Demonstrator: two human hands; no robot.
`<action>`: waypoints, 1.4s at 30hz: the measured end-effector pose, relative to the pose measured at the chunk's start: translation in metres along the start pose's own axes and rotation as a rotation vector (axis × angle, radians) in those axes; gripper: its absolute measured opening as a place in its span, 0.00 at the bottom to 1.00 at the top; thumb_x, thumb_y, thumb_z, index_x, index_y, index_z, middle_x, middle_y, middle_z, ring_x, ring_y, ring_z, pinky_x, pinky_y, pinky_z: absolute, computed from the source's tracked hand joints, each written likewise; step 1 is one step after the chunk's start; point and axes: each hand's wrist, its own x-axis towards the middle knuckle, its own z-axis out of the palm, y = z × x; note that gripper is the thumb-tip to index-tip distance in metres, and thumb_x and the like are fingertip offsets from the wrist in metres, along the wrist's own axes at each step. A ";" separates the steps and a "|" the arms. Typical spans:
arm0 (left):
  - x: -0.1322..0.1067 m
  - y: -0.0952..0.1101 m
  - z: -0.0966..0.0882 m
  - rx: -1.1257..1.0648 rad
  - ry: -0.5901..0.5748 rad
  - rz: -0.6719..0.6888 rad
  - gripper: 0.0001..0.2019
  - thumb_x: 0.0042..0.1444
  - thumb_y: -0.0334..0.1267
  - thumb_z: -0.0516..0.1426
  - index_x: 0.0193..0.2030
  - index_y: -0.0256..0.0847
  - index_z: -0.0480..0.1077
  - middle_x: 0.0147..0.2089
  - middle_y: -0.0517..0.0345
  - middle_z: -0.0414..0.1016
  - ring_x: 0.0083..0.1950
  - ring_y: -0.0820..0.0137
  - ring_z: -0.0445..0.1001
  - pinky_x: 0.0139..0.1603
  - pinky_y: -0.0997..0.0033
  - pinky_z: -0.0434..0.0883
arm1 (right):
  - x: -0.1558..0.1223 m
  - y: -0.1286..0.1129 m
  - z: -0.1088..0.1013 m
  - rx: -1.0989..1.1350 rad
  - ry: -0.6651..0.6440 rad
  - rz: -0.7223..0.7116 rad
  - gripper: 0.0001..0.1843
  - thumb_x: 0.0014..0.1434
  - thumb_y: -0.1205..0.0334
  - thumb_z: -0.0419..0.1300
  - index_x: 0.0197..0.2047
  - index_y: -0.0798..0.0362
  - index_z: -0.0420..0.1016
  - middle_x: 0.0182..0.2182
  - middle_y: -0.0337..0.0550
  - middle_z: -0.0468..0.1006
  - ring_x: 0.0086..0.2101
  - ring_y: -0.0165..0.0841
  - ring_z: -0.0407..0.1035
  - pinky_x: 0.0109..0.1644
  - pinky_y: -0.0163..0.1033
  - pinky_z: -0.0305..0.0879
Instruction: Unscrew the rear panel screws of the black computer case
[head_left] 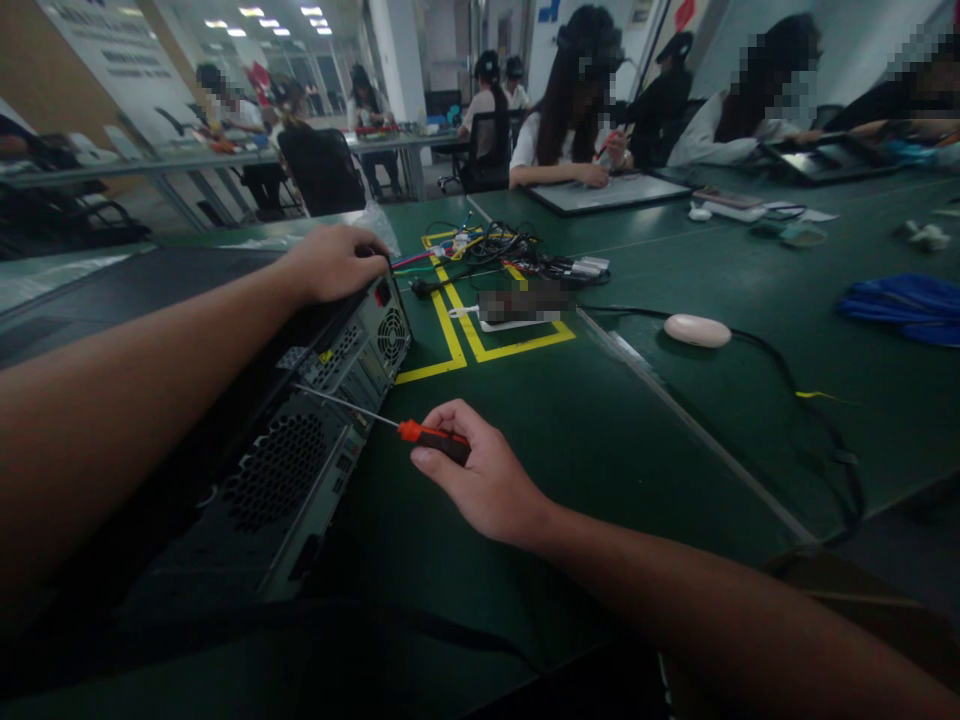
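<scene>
A black desktop computer case (225, 400) lies on its side on the green table (585, 430), its rear panel with fan grilles facing me. My left hand (334, 262) rests closed over the case's top far corner. In my right hand (480, 475) is a screwdriver (420, 432) with an orange and black handle. Its thin metal shaft points left, the tip touching the case's rear panel near the slot covers.
Yellow tape lines (457, 345) mark the table beyond the case, beside a tangle of cables (517, 255). A pale oval object (697, 330) and a black cable (795, 390) lie to the right. A blue cloth (907, 305) sits far right. Several people sit at the tables behind.
</scene>
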 end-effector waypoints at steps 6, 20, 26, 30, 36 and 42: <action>0.000 -0.002 0.003 0.012 0.021 -0.007 0.36 0.69 0.51 0.54 0.72 0.32 0.88 0.71 0.37 0.89 0.72 0.46 0.84 0.78 0.48 0.76 | 0.002 0.006 0.001 0.019 0.001 -0.030 0.12 0.72 0.56 0.73 0.50 0.46 0.74 0.38 0.34 0.78 0.39 0.37 0.72 0.47 0.45 0.65; 0.001 -0.001 0.003 0.034 0.016 -0.001 0.36 0.71 0.49 0.53 0.73 0.30 0.87 0.72 0.34 0.89 0.73 0.43 0.84 0.79 0.46 0.75 | 0.002 0.003 0.002 0.015 0.029 -0.010 0.11 0.71 0.57 0.73 0.50 0.46 0.76 0.39 0.35 0.79 0.40 0.37 0.74 0.47 0.44 0.67; -0.001 0.002 0.003 0.040 0.021 -0.003 0.35 0.72 0.49 0.53 0.73 0.30 0.87 0.73 0.34 0.88 0.74 0.42 0.84 0.80 0.46 0.75 | 0.004 0.007 0.003 0.039 0.046 -0.021 0.08 0.73 0.58 0.73 0.51 0.47 0.80 0.42 0.37 0.83 0.43 0.38 0.78 0.52 0.44 0.72; 0.001 0.000 0.004 0.028 0.019 -0.003 0.35 0.71 0.49 0.53 0.72 0.31 0.87 0.71 0.36 0.89 0.72 0.44 0.85 0.78 0.47 0.76 | 0.005 0.008 0.002 0.004 0.055 -0.030 0.08 0.77 0.55 0.72 0.53 0.49 0.85 0.44 0.40 0.85 0.44 0.38 0.78 0.52 0.44 0.73; 0.004 -0.004 0.006 0.027 0.025 -0.008 0.35 0.70 0.50 0.54 0.72 0.32 0.88 0.70 0.35 0.90 0.71 0.43 0.85 0.77 0.45 0.77 | 0.003 0.004 0.001 -0.033 0.019 0.004 0.11 0.80 0.51 0.70 0.54 0.49 0.84 0.42 0.40 0.83 0.42 0.38 0.76 0.50 0.45 0.71; 0.003 -0.004 0.007 0.040 0.032 0.005 0.35 0.70 0.50 0.53 0.72 0.33 0.88 0.70 0.37 0.90 0.71 0.44 0.85 0.77 0.46 0.77 | 0.000 0.000 0.000 -0.036 0.021 0.039 0.16 0.69 0.59 0.76 0.53 0.45 0.76 0.42 0.36 0.81 0.42 0.38 0.76 0.52 0.47 0.72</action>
